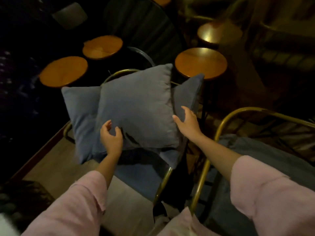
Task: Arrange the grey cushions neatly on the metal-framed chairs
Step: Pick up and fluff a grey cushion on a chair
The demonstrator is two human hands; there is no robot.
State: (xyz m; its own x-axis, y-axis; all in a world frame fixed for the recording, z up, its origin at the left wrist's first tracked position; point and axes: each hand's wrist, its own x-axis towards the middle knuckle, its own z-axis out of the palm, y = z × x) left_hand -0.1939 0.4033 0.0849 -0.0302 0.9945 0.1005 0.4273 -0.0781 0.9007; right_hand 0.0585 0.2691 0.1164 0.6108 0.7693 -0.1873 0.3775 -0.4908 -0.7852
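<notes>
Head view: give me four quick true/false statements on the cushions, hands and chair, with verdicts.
1. Both hands are on the front cushion. True: left hand at its lower edge, right hand at its right edge.
2. Only one grey cushion is on the chair. False: a left cushion and a right cushion stand behind the front one.
3. The round stools have wooden tops. True.
4. The person's sleeves are dark blue. False: they are pink.
</notes>
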